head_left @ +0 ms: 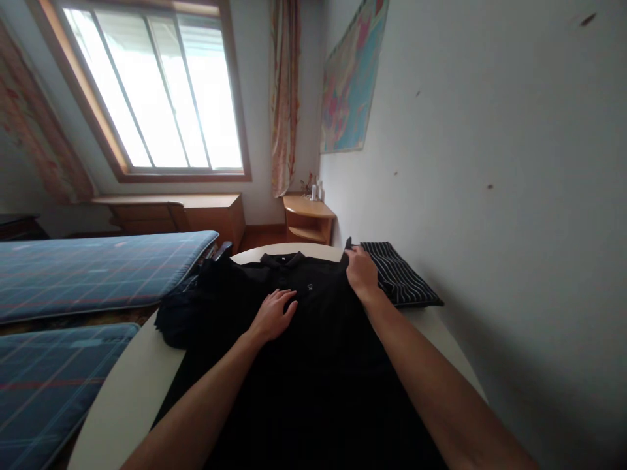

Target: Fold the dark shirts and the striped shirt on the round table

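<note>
A black polo shirt point(313, 326) lies spread on a round pale table point(122, 385), its collar at the far side and a small light logo on the chest. My left hand point(275, 314) rests flat on the shirt's chest, fingers stretched out. At the shirt's right shoulder, my right hand point(361, 269) is closed on the sleeve, a bit of which sticks up above the fingers. Beside that hand is a folded black cloth with white stripes point(404, 274). Dark bunched clothing point(179, 313) lies at the table's left edge, partly merging with the shirt.
Blue plaid mattresses point(98, 271) stand to the left of the table. A white wall point(514, 228) runs close along the right. Beyond are a wooden desk point(210, 202), a corner shelf point(308, 207) with small items and a bright window point(161, 98).
</note>
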Action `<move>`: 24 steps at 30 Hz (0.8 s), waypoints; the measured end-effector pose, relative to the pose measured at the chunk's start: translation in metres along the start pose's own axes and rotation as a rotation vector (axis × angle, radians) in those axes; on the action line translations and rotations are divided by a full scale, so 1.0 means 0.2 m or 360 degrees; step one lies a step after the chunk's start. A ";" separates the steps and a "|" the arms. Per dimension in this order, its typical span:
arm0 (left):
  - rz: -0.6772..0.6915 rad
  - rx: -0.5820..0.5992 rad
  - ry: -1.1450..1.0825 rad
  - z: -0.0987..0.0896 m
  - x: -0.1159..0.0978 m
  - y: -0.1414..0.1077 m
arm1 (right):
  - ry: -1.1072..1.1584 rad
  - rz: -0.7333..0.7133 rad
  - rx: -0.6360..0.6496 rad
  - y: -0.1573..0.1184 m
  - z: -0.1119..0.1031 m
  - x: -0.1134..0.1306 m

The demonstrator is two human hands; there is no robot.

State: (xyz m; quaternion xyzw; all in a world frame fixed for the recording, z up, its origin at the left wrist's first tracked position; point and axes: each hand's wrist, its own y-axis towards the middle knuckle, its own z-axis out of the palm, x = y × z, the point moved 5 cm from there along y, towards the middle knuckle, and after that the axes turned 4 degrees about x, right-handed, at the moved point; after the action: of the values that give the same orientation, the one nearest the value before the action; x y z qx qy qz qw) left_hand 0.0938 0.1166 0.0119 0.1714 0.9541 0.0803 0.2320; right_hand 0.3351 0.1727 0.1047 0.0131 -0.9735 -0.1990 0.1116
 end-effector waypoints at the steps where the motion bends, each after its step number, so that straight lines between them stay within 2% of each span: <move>1: -0.0006 0.0023 0.0025 0.01 0.00 0.00 | -0.0023 0.0014 -0.0007 0.01 0.00 -0.01; 6: 0.0043 0.0185 0.0216 0.07 -0.01 -0.02 | -0.0095 -0.0006 0.0127 -0.02 0.08 0.02; 10: 0.0049 0.0185 0.0240 0.08 -0.03 -0.03 | -0.0118 -0.0114 0.0225 -0.09 0.16 0.10; 12: 0.0031 0.0137 0.0225 0.07 -0.02 -0.03 | -0.0112 -0.0268 0.0254 -0.13 0.17 0.16; 16: -0.0043 0.0001 0.0216 0.06 0.01 -0.01 | -0.0121 -0.0716 0.0347 -0.23 0.20 0.31; 19: -0.0093 -0.0020 0.0250 0.07 0.02 -0.01 | -0.0128 -0.0901 0.0443 -0.30 0.24 0.36; 21: -0.0119 -0.0009 0.0262 0.08 0.02 -0.01 | -0.0100 -0.0887 0.0497 -0.32 0.27 0.36; 24: -0.0137 0.0003 0.0272 0.08 0.02 -0.02 | 0.0053 -0.0717 0.0527 -0.31 0.29 0.33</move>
State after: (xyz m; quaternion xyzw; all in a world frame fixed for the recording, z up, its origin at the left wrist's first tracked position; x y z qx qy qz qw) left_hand 0.0971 0.1160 -0.0043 0.1229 0.9770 0.0838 0.1529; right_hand 0.2562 0.1331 0.0427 0.2504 -0.9634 -0.0567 0.0768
